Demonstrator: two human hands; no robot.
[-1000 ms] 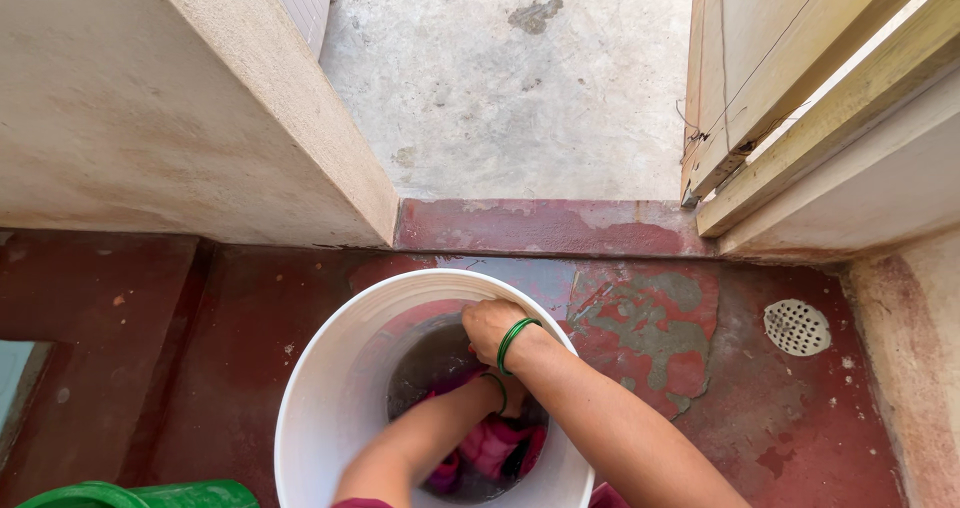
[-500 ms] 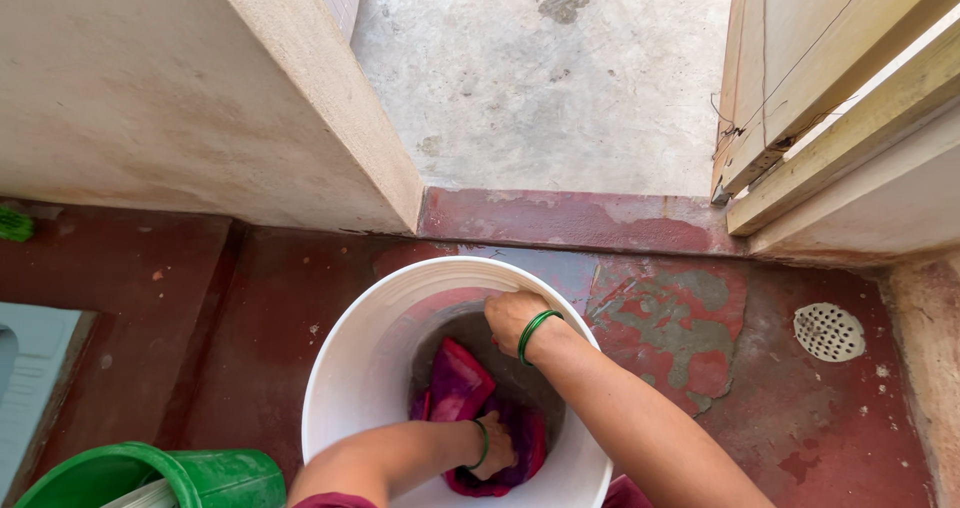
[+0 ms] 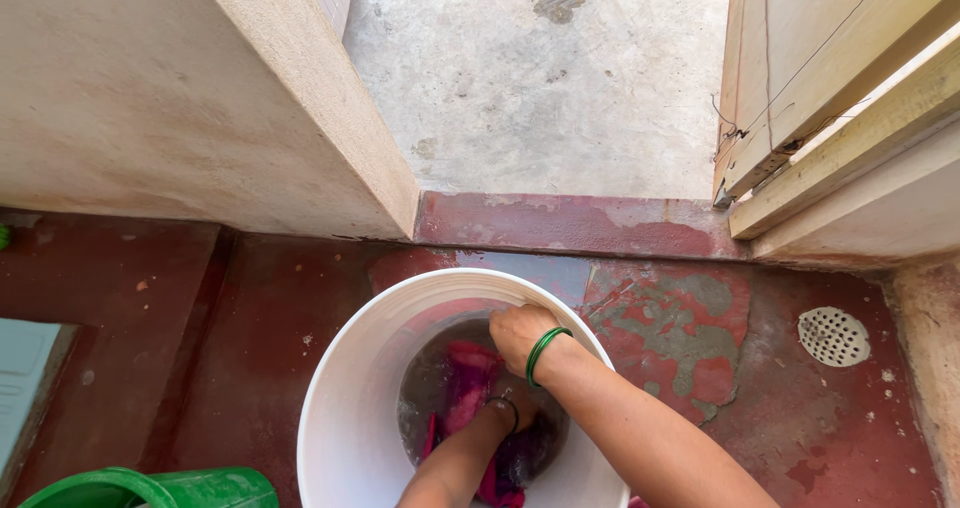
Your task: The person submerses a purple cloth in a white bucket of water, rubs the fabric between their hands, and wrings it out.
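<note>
Washing a pink cloth point(image 3: 468, 388) in the white bucket point(image 3: 345, 418), we press our left hand point(image 3: 512, 413) into it, fingers hidden; right hand point(image 3: 520, 333) fingers curl over the far rim

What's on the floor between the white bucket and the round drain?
In the head view, between the white bucket and round drain lies red floor with a worn grey patch.

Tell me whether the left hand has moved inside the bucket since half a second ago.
Yes. The left hand has pushed deeper toward the middle of the white bucket, farther from its near rim, into the pink cloth.
</note>
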